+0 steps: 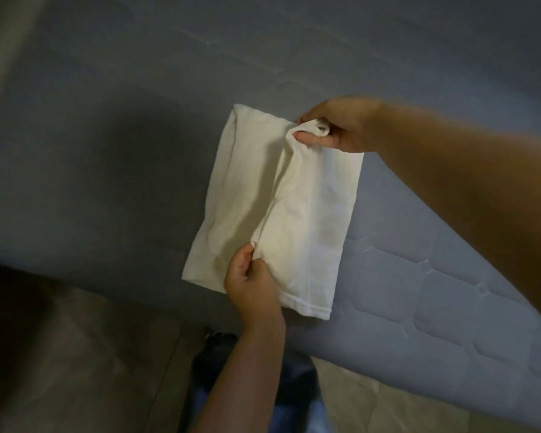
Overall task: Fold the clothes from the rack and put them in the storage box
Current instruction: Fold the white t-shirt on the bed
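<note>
- On the grey-blue quilted mattress [419,292] lies a white folded garment [310,220], a rough rectangle set near the mattress's near edge.
- Its long axis runs from the lower left, close to the person, up and slightly rightward toward the far side; the hemmed short edge is the near one, at the lower right.
- A raised fold of cloth runs along that same axis through the middle of the garment, lifted between the two hands.
- The right hand [334,126], at the far end, has its fingers curled round a bunched bit of the cloth and holds it pinched just above the surface.
- The left hand [250,282], at the near end, pinches the fold's lower end between thumb and fingers, its palm over the garment's near part.
- The right forearm [466,189] crosses the mattress diagonally from the right of the view, passing beside the garment's right edge without covering it.
- Below the mattress edge shows a pale tiled floor [75,370], and the person's dark-clothed legs [250,385] stand close against the bed.
- Nothing lies on top of the garment but the two hands.
</note>
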Demonstrator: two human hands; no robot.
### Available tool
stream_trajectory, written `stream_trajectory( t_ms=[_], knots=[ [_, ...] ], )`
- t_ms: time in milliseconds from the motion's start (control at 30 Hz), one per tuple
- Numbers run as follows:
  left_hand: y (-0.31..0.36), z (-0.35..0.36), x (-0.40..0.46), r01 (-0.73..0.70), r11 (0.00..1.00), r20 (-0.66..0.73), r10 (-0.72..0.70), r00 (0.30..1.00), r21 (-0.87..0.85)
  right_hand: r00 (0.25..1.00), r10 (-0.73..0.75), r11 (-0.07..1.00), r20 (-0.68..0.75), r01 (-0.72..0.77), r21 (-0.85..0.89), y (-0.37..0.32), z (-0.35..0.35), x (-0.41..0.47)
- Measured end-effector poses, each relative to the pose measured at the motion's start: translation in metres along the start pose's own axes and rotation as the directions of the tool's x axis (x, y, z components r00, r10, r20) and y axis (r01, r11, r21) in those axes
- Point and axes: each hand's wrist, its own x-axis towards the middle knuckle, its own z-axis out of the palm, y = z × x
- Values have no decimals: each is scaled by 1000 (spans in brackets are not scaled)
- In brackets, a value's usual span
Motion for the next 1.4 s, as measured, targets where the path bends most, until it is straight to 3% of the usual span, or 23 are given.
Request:
stream_trajectory(
  t_ms=[267,400,433,500,567,600,700,833,900,1033,1100,1200,1300,1400],
  knots=[
    [19,-34,42,-75,997,-76,75,994,5,999,-1,999,-36,-1,-32,-17,79,19],
    [25,-46,53,-99,995,-148,98,984,6,993,-107,987,-42,111,114,-22,101,30],
    [24,-48,56,-86,996,-183,87,979,12,976,-189,977,-109,198,75,-21,101,34],
    [20,-57,65,-61,998,-268,64,961,20,888,-390,909,-245,328,-258,-16,98,45],
    [15,-67,73,-26,999,-316,37,948,40,839,-486,773,-246,281,-568,-6,89,56],
    [13,-70,75,-2,998,-315,24,949,70,857,-462,731,-228,222,-645,-1,84,61],
    [7,-73,78,20,989,-202,10,979,149,921,-357,663,-155,133,-737,11,76,67],
    [10,-71,86,100,958,-51,-90,995,268,901,-426,480,-77,154,-864,11,79,68],
    [10,-68,93,77,931,43,-99,994,357,903,-427,464,-43,178,-868,12,81,68],
    [23,-61,86,-83,962,114,56,992,258,846,-533,452,-3,281,-847,21,76,63],
    [30,-55,76,-105,978,138,80,987,182,813,-582,521,-19,355,-776,29,65,53],
    [45,-51,71,-158,979,138,140,981,129,768,-630,669,-112,464,-581,40,43,25],
    [67,-47,74,-294,952,194,273,942,88,681,-704,687,-204,579,-439,54,18,-13],
    [91,-43,78,-443,890,260,405,876,106,642,-697,717,-318,625,-308,76,-4,-51]
  ],
)
